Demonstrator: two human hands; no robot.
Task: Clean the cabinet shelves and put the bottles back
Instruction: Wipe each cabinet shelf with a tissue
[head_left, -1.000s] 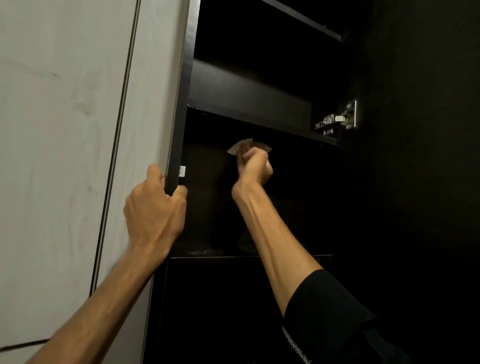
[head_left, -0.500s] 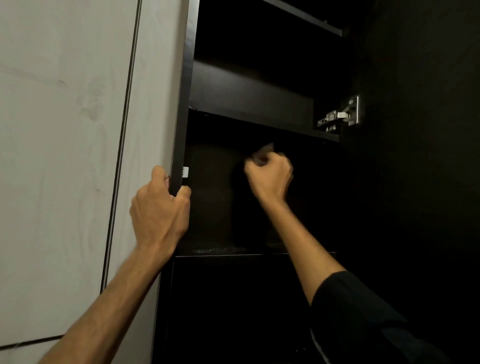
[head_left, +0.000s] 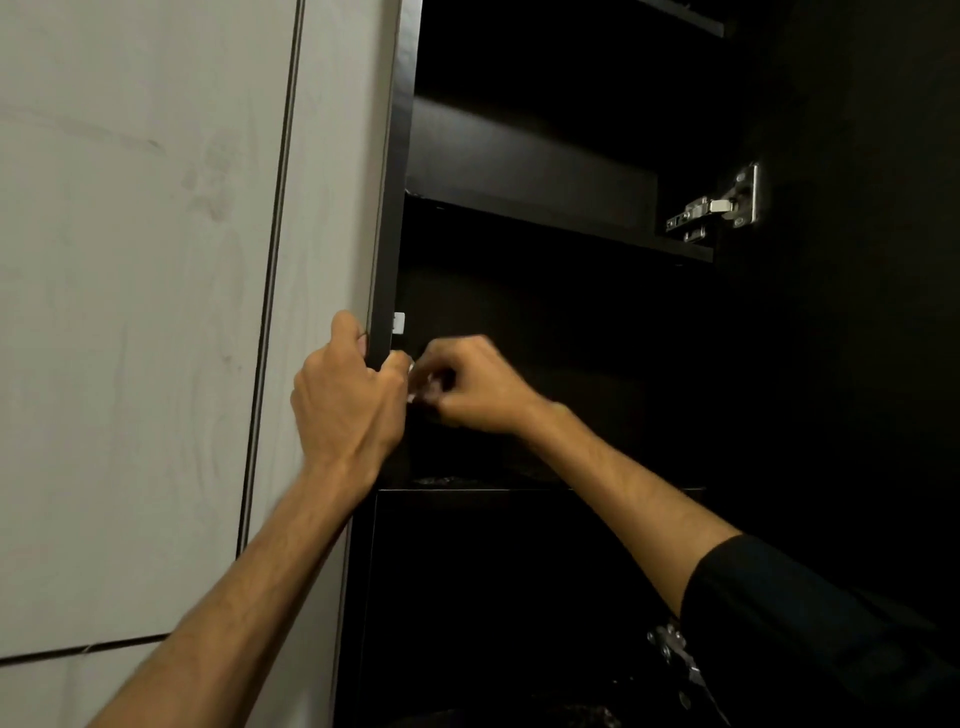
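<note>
A dark cabinet stands open in front of me, with an upper shelf (head_left: 545, 218) and a lower shelf (head_left: 519, 488) whose front edge shows. My left hand (head_left: 348, 410) grips the dark edge of the cabinet's left side panel (head_left: 387, 208). My right hand (head_left: 467, 387) is inside the cabinet just right of the left hand, its fingers curled round a small crumpled white cloth (head_left: 420, 384) pressed near the left inner wall. No bottles are in view.
A pale wall panel (head_left: 156, 312) fills the left. The open dark door (head_left: 857, 312) hangs at the right on a metal hinge (head_left: 722, 205); a second hinge (head_left: 675, 649) shows lower down. A small white clip (head_left: 399, 323) sits on the side panel.
My right hand has swept down and to the left with the cloth, from the back of the shelf space to beside my left hand. The left hand keeps its grip.
</note>
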